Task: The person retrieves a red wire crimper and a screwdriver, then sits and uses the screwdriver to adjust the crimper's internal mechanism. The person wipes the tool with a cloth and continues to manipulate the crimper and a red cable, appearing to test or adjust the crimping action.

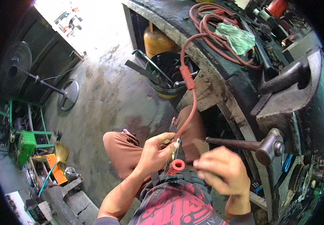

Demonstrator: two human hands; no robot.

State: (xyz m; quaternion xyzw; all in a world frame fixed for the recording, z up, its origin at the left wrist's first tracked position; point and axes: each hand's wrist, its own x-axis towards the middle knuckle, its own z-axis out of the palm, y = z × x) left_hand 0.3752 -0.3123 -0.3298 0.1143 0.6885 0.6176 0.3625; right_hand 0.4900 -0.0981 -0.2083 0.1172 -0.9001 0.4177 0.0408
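red cable pinched by left fingers; right fingers blurred, cannot tell grip.

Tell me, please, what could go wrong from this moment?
The left hand pinches near the lower end of the red cable; a loose grip might let it slip. The right hand is near the vise handle and could bump it. A pull on the cable might drag the pale green cloth that lies on its coils.
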